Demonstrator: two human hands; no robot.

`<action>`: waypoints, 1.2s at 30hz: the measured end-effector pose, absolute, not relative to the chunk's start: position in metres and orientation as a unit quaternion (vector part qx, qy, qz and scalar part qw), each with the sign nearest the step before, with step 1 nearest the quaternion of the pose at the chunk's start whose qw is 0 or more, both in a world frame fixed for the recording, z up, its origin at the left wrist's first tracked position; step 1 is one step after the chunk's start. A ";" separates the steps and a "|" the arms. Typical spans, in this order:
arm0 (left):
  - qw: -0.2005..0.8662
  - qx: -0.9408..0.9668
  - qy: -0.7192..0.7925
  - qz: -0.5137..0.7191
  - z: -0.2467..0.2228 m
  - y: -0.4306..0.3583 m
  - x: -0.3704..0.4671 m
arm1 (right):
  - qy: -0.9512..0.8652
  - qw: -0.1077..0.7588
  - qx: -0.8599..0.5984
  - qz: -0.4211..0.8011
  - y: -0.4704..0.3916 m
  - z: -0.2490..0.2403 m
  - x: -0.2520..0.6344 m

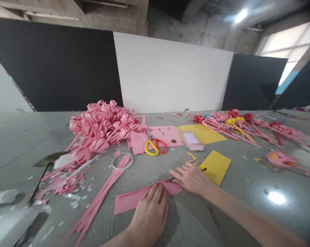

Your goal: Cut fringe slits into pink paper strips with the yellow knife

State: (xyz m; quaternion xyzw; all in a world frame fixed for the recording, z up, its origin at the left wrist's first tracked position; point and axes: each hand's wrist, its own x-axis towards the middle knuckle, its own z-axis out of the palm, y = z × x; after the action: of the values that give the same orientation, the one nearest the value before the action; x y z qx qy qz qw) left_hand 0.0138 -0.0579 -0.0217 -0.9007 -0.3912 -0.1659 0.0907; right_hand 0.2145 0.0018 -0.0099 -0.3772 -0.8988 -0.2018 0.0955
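Observation:
A folded strip of pink paper (127, 203) lies on the floor in front of me. My left hand (151, 212) holds it down, its bent fingers pressed together near the middle. At the strip's right end my right hand (191, 178) is closed over a slim tool, perhaps a craft knife. The tool's dark tip (171, 179) meets the fold of the paper. A black end (203, 169) shows on the far side of that hand, over a yellow sheet (218, 166); the palm hides whatever lies between.
Yellow-and-red-handled scissors (155, 146) lie on pink sheets (139, 141). A roll of tape (122, 161) sits on long pink strips (100, 197). Behind are a heap of pink paper loops (103, 125), a phone (194, 141) and paper flowers (234, 120). Scraps litter the left.

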 end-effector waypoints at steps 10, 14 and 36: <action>0.105 -0.903 -0.387 -0.155 -0.022 -0.056 0.014 | -0.915 0.097 -0.354 -0.165 0.004 -0.004 0.221; 0.103 -0.904 -0.386 -0.153 -0.022 -0.057 0.014 | -0.918 0.075 -0.351 -0.168 0.004 -0.011 0.217; 0.115 -0.902 -0.379 -0.171 -0.024 -0.056 0.014 | -0.921 0.080 -0.342 -0.167 0.006 -0.021 0.214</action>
State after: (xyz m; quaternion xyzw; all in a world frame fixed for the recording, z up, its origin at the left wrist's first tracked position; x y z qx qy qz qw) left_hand 0.0144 -0.0558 -0.0245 -0.9021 -0.3794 -0.1708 0.1145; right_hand 0.2144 0.0060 -0.0209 -0.3418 -0.9214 -0.1668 0.0800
